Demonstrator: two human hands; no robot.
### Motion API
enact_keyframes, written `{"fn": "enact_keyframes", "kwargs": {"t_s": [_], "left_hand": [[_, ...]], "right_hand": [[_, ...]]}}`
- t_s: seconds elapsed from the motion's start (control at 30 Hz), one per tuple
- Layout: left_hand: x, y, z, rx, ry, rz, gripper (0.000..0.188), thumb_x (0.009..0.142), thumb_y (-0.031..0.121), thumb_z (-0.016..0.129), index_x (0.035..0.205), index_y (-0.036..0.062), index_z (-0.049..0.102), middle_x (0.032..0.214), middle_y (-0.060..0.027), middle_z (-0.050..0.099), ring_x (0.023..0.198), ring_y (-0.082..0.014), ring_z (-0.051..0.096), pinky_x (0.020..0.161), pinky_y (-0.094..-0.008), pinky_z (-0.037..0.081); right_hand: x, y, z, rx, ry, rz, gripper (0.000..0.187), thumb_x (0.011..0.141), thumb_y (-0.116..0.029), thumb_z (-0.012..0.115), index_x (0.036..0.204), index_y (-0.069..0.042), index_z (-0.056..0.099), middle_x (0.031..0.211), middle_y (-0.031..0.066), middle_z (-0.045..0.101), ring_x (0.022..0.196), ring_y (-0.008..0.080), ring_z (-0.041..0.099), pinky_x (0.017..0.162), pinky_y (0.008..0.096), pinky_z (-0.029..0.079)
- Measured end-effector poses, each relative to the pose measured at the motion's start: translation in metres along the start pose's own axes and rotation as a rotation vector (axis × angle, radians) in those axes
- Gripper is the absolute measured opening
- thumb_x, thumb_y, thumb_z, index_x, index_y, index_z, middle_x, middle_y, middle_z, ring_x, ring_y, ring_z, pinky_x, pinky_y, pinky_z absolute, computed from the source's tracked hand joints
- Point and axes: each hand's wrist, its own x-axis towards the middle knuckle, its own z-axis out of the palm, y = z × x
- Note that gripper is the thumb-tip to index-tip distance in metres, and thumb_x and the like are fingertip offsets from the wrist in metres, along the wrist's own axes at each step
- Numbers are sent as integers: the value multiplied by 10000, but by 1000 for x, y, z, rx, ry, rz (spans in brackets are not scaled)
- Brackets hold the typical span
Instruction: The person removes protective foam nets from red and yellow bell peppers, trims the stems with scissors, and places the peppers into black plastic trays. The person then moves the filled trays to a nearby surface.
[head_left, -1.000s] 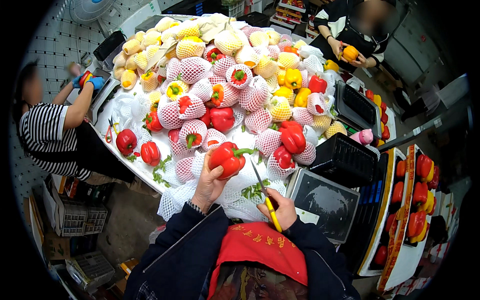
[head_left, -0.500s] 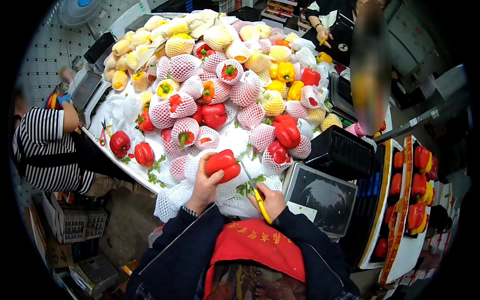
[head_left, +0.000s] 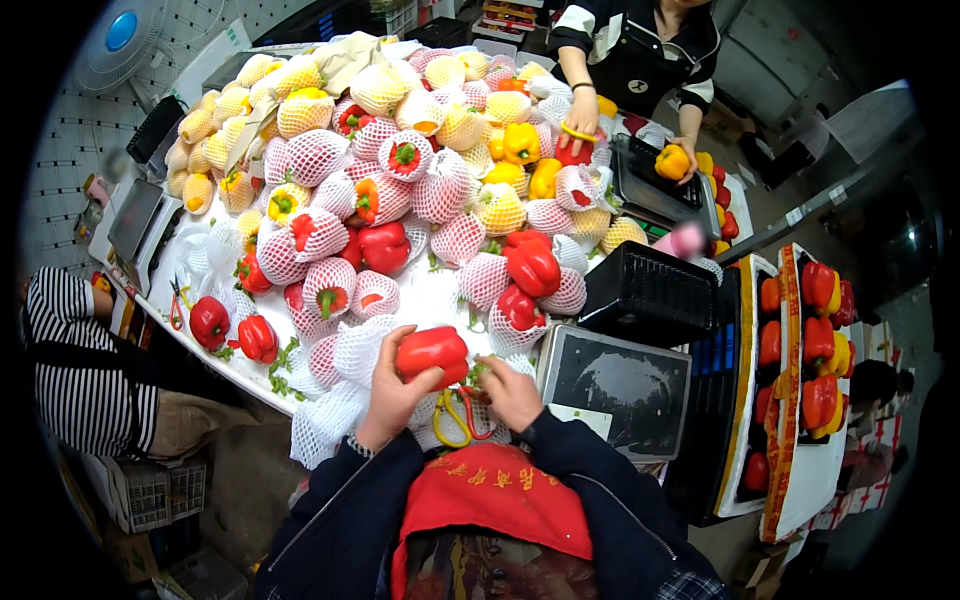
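Observation:
My left hand point(head_left: 388, 398) is wrapped round a red bell pepper point(head_left: 432, 358), held on its side above the near edge of the table. My right hand point(head_left: 512, 396) is at the pepper's stem end, fingers pinched on the green stem point(head_left: 474, 374). Below the pepper, between my wrists, lie scissors point(head_left: 452, 424) with one yellow and one red handle; their blades are hidden. White foam net sleeves point(head_left: 330, 412) are bunched beside my left wrist. Ahead is a large heap of peppers, many in pink or yellow foam nets point(head_left: 440, 185).
A flat scale point(head_left: 615, 390) and a black crate point(head_left: 648, 295) stand on my right, with foam boxes of peppers point(head_left: 818, 345) beyond. Two bare red peppers point(head_left: 257, 339) lie at the left edge. A co-worker's hand point(head_left: 582, 120) reaches into the far side; a striped-shirted person stands left.
My right hand has let go of the scissors, which now lie below the pepper, and its fingers have moved to the stem. The view has shifted right; the far co-worker now holds a yellow pepper.

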Motion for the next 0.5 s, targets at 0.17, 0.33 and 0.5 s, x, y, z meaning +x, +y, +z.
{"fn": "enact_keyframes", "kwargs": {"t_s": [0.17, 0.33, 0.5], "left_hand": [[15, 23, 45, 629, -411, 256, 845, 701, 323, 866, 1383, 10, 479, 1207, -233, 616, 1088, -380, 649, 932, -403, 523], [51, 26, 101, 581, -595, 471, 737, 794, 309, 792, 1393, 23, 472, 1251, -247, 558, 1129, -403, 598, 952, -429, 504], [133, 4, 132, 1248, -376, 805, 811, 725, 318, 828, 1441, 164, 478, 1431, -238, 444, 1283, -457, 466, 1037, -499, 430]], "right_hand": [[-36, -51, -59, -331, 26, -478, 1020, 691, -213, 880, 1505, 48, 323, 1461, 293, 432, 1356, 434, 448, 1107, 441, 403], [-59, -25, -89, -257, 269, -281, 1059, 624, -168, 882, 1502, 33, 324, 1383, 260, 499, 1257, 445, 512, 1077, 443, 428], [-81, 35, -121, 101, 624, -102, 984, 654, -82, 871, 1496, -70, 361, 1369, 189, 525, 1234, 286, 561, 1046, 389, 448]]}}
